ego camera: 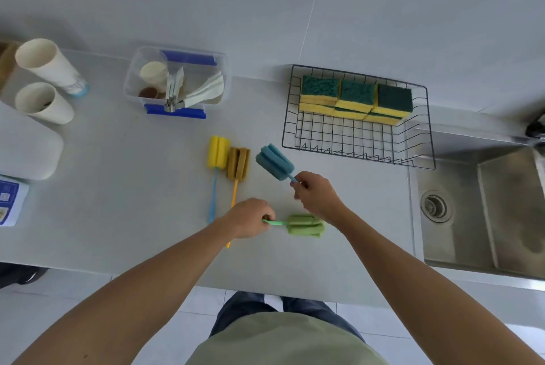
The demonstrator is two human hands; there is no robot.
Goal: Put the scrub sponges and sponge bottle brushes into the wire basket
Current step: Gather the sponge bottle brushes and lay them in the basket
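Above the counter, right hand (317,198) grips blue brush (275,162), left hand (250,221) grips green brush (305,226)

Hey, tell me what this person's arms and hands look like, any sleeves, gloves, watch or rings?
Both forearms are bare from the bottom edge of the picture to the wrists: no sleeves show. The left hand and right hand wear no gloves, and no watch, bracelet or ring is visible. Below the arms, a pale green top and dark blue trousers can be seen.
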